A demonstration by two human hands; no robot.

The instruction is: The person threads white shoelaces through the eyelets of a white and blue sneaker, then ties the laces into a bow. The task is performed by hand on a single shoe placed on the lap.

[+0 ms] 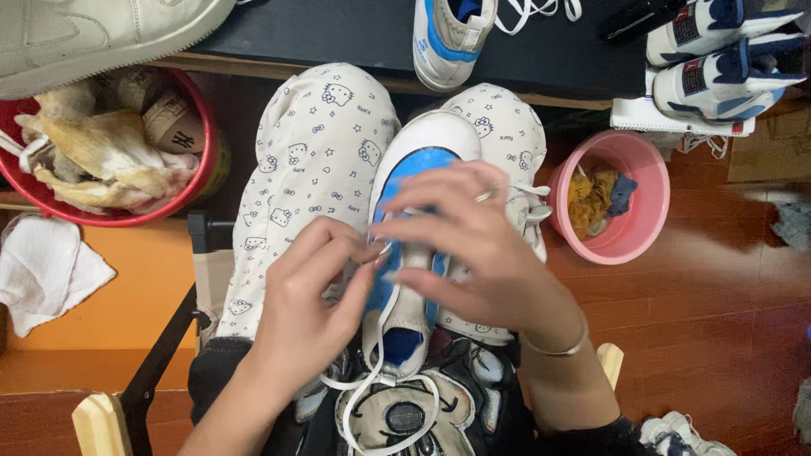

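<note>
A white and blue shoe point(418, 160) lies on the person's lap, toe pointing far. The left hand point(308, 295) pinches a white lace point(372, 384) between thumb and fingers beside the shoe's tongue. The right hand point(477, 245) spreads its fingers over the shoe, fingertips on the lacing. A pink bucket point(646, 181) stands to the right, a red basin point(198, 181) to the left.

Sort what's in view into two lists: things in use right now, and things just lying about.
In use:
left hand
right hand
white and blue shoe on the lap
white lace

Lying about:
red basket of rags
pink bowl
white cloth
second white and blue shoe
pair of navy and white shoes
</note>
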